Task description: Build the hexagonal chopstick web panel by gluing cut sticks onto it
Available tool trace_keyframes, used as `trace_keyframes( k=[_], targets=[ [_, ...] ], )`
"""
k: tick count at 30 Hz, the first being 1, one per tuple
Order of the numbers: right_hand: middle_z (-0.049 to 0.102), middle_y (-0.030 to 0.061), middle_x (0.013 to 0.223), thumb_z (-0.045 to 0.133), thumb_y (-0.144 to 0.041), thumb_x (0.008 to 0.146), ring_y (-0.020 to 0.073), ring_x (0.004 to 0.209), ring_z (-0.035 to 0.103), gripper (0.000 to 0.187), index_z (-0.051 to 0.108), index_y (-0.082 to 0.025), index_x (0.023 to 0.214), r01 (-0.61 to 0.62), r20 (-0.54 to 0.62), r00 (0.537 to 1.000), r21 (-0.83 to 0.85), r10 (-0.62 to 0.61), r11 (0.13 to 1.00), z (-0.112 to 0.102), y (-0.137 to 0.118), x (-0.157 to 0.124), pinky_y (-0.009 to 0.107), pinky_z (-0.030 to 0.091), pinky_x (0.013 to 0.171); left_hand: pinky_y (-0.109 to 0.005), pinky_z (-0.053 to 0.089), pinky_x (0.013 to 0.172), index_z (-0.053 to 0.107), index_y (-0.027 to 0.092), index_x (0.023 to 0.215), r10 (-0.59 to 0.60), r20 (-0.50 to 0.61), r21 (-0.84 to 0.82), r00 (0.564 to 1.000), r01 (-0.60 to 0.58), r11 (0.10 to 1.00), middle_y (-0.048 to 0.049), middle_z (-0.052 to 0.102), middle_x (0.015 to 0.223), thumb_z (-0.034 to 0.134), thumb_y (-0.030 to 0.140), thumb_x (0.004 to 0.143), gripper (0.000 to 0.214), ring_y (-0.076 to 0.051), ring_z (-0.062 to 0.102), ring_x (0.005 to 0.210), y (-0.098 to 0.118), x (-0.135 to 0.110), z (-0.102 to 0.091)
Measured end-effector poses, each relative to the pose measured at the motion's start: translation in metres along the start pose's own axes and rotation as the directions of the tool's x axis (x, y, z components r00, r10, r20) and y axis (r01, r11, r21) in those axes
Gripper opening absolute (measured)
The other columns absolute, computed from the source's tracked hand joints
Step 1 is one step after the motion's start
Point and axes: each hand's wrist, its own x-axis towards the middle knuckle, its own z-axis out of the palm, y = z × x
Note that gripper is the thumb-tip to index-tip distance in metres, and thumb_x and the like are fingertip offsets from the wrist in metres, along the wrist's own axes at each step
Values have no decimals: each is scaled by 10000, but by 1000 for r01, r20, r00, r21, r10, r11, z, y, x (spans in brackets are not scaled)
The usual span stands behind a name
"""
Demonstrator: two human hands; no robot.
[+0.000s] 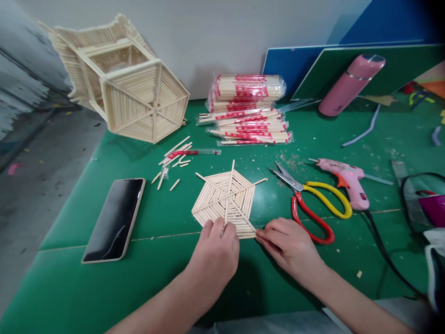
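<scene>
A flat hexagon of glued wooden sticks (225, 197) lies on the green table (156, 287), with three long sticks crossing it like spokes. My left hand (213, 255) rests at its near edge, fingers curled and pressing down on the sticks. My right hand (288, 243) sits at the hexagon's near right corner, fingertips pinched against the end of a stick there. What the right fingers grip is too small to make out.
A phone (114, 218) lies face up to the left. Red-and-yellow scissors (313, 204) and a pink glue gun (347, 178) lie to the right, its cable trailing near. Packs of chopsticks (248, 109), loose stick offcuts (174, 162), a large stick model (128, 88) and a pink flask (351, 83) stand behind.
</scene>
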Motion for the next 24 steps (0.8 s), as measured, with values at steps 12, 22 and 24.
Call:
trace_keyframes(
  k=[12,22,24],
  targets=[
    [580,33,672,468,-203,858,123,634,494,194,649,-173,795,20,-13,1000,-15,-20,1000,2,0,-1,258,343,575,-399,448,733,619,96,806,0,-4,-37,1000,-1,999,-100,567,799,475,68,736,162,-252,506,830,0,-2,2],
    [561,19,640,467,-197,855,117,593,492,201,628,-173,737,23,-27,999,-51,-24,998,4,-1,0,253,350,561,-423,436,740,634,75,787,-14,-103,24,995,17,1000,-117,581,785,472,59,717,177,-284,521,851,4,-1,7],
    [562,21,638,463,-196,857,117,589,488,210,633,-173,736,34,-33,999,-49,-35,998,4,-1,0,254,348,556,-423,431,737,632,79,766,-11,-129,25,992,15,1000,-119,582,778,466,59,720,173,-284,521,843,3,-1,8]
  ],
)
